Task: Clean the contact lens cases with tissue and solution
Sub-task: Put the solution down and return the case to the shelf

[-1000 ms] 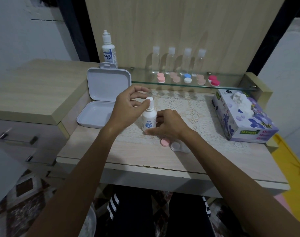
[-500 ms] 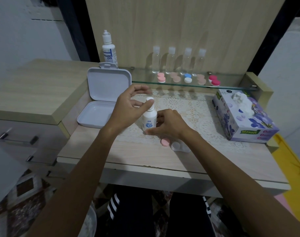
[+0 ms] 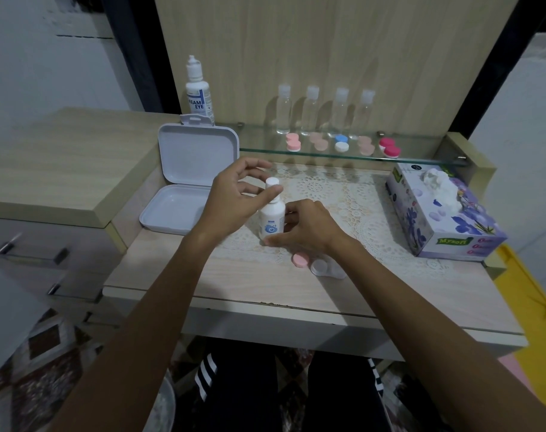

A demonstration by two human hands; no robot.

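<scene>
On the lace-topped desk (image 3: 327, 294), right hand (image 3: 306, 232) grips the upright bottle (image 3: 271, 219) to steady it, left hand (image 3: 234, 201) loose-fingered at its cap (image 3: 272, 182), open case (image 3: 324, 268) at five o'clock.

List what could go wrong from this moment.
1. The small solution bottle stands upright on the lace mat while the left hand works its cap; it may tip if the right hand loosens.
2. The right wrist hangs over the open lens case and pink cap, and might knock them.
</scene>
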